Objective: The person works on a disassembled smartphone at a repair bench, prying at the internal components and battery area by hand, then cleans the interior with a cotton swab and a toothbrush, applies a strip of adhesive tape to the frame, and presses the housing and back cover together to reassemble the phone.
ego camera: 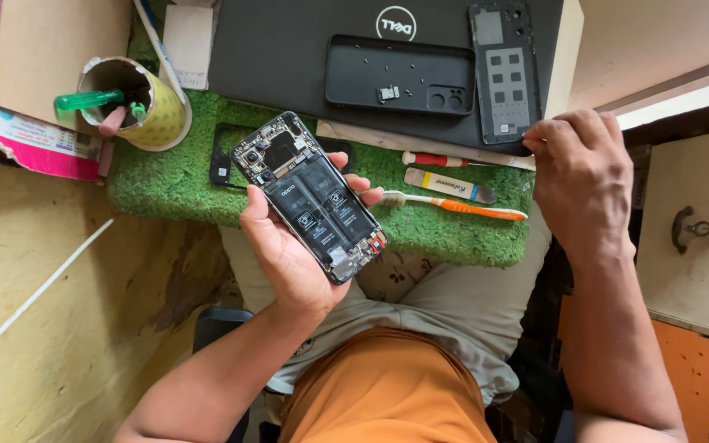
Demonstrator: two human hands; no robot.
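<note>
Two hands working: left hand (289,246) is cradling an opened smartphone (309,197), fingers wrapped around its edges; right hand (580,176) is resting knuckles-up, fingers curled, at the laptop (289,49) corner.

The left hand (289,246) is gripping an opened black smartphone (312,197) with its back cover removed, battery and circuit board facing up, tilted above a green artificial-turf mat (182,176). The right hand (580,176) is resting at the mat's far corner, fingertips touching a closed black laptop (289,49). A black plastic phone back cover (400,75) and a dark phone frame (505,72) are lying on the laptop. An orange-and-white toothbrush (453,205) is lying on the mat, near a yellow paper cup (141,102) holding a green-handled screwdriver (88,100).
</note>
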